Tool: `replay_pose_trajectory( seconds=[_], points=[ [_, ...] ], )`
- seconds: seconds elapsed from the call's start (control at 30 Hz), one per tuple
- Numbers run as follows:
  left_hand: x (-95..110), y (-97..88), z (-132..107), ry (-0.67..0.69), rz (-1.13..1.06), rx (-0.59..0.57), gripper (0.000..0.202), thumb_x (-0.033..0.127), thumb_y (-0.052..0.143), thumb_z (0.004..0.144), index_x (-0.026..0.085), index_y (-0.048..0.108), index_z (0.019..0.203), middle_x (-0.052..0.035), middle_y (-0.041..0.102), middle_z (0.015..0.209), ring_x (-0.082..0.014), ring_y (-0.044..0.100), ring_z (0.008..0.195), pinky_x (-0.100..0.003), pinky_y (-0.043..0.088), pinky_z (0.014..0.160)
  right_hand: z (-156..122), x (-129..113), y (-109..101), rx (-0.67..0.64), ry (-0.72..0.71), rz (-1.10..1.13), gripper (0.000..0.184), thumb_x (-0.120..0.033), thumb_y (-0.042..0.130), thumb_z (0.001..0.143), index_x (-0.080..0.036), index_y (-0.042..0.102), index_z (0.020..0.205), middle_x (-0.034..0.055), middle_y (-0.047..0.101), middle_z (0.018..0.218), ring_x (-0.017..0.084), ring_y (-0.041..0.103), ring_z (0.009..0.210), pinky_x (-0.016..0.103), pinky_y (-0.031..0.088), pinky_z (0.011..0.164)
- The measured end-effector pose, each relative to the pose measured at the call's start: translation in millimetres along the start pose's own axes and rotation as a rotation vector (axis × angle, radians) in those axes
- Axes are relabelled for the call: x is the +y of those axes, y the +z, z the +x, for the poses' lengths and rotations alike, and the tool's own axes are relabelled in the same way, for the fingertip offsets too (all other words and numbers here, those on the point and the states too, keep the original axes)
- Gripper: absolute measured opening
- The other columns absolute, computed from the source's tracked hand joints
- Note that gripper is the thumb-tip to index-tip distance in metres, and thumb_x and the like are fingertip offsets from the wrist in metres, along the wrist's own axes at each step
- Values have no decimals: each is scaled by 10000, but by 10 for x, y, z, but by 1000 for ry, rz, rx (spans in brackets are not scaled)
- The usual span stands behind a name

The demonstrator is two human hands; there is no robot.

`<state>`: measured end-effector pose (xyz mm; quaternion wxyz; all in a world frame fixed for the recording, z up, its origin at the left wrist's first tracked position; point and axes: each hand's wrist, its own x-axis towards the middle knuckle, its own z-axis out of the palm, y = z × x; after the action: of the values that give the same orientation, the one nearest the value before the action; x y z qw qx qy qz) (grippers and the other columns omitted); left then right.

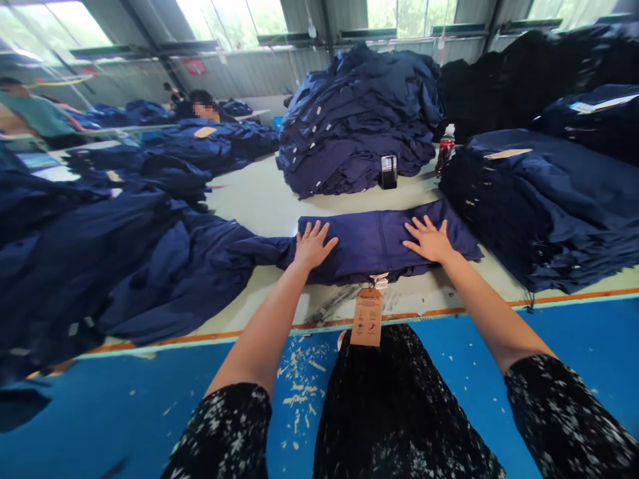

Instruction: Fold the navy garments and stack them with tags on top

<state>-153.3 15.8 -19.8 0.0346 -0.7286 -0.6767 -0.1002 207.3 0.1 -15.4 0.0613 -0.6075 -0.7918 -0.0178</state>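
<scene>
A folded navy garment (357, 243) lies in front of me across the pale table. My left hand (313, 245) rests flat on its left part, fingers spread. On its right part, my right hand (428, 239) lies palm down, also with spread fingers. A brown cardboard hang tag (367, 316) dangles from the garment's near edge over the table edge, beside a small white label (379, 280). At the left, the garment meets a loose heap of navy cloth (184, 259); where one ends and the other begins is unclear.
Behind the garment rises a tall pile of navy garments (359, 120), with a phone (389, 171) leaning at its foot. A bottle of red drink (446, 148) stands beside it. To the right is a stack of folded garments (554, 206). Other people are in the left background.
</scene>
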Motion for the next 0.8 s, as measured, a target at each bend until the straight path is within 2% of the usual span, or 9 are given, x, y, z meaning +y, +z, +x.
replay_pose_trajectory(
  seconds=[0.1, 0.17, 0.23, 0.33, 0.47, 0.57, 0.67, 0.73, 0.8],
  points=[
    [-78, 99, 44, -60, 24, -112, 782, 668, 342, 974, 249, 273, 1631, -75, 159, 1708, -382, 106, 1574, -620, 148, 1240, 62, -60, 84, -157, 82, 91, 763, -720, 231, 985, -338, 178, 1643, 53, 129, 1720, 397, 112, 1564, 790, 189, 1124],
    [-174, 133, 33, -51, 42, -149, 779, 665, 322, 977, 253, 260, 1635, -63, 155, 1708, -360, 122, 1575, -586, 156, 1251, 70, -107, 105, -202, 89, 125, 775, -738, 208, 977, -343, 179, 1644, 62, 130, 1721, 405, 152, 1555, 770, 248, 1117],
    [-264, 135, 15, -31, 66, -149, 769, 656, 320, 979, 245, 284, 1628, -66, 179, 1702, -347, 142, 1574, -571, 176, 1252, 80, -91, 105, -155, 83, 107, 730, -700, 176, 999, -340, 241, 1632, 72, 188, 1710, 384, 196, 1548, 742, 263, 1129],
    [-308, 110, 2, -32, 98, -110, 738, 627, 308, 992, 236, 313, 1618, -87, 210, 1692, -340, 175, 1569, -577, 202, 1244, 146, 92, 107, -77, 134, 53, 650, -597, 161, 1041, -327, 279, 1620, 60, 223, 1702, 342, 170, 1562, 739, 179, 1164],
    [-138, 58, -14, -83, 92, -111, 727, 598, 367, 993, 206, 337, 1605, -138, 258, 1676, -378, 216, 1552, -634, 223, 1217, 305, 291, 105, -177, 184, 98, 623, -556, 248, 1049, -317, 262, 1624, 51, 221, 1700, 352, 166, 1563, 781, 167, 1143],
    [125, 16, -114, -41, 26, 4, 606, 451, 396, 1017, 151, 436, 1542, -175, 382, 1621, -368, 266, 1538, -613, 252, 1217, 323, 98, 65, -77, 188, 91, 570, -460, 296, 1060, -262, 362, 1590, 116, 335, 1654, 365, 255, 1536, 782, 168, 1142],
    [419, 19, -320, 207, -141, 51, 509, 395, 341, 1047, 211, 500, 1494, -106, 464, 1584, -269, 316, 1529, -517, 268, 1240, 157, -306, 50, 74, -29, 162, 547, -418, 246, 1074, -223, 451, 1542, 132, 428, 1603, 301, 332, 1515, 648, 204, 1212],
    [578, 57, -452, 368, -198, -19, 547, 478, 372, 1040, 250, 453, 1531, -87, 437, 1605, -258, 327, 1525, -523, 262, 1239, 6, -552, 86, 32, -236, 232, 578, -501, 242, 1070, -249, 449, 1547, 102, 406, 1620, 277, 304, 1530, 577, 253, 1221],
    [676, 108, -519, 428, -189, -75, 596, 547, 411, 1019, 258, 444, 1539, -101, 391, 1629, -281, 314, 1531, -560, 235, 1238, -98, -706, 150, -70, -335, 229, 615, -567, 263, 1056, -263, 418, 1568, 98, 358, 1642, 291, 276, 1541, 588, 261, 1213]
  ],
)
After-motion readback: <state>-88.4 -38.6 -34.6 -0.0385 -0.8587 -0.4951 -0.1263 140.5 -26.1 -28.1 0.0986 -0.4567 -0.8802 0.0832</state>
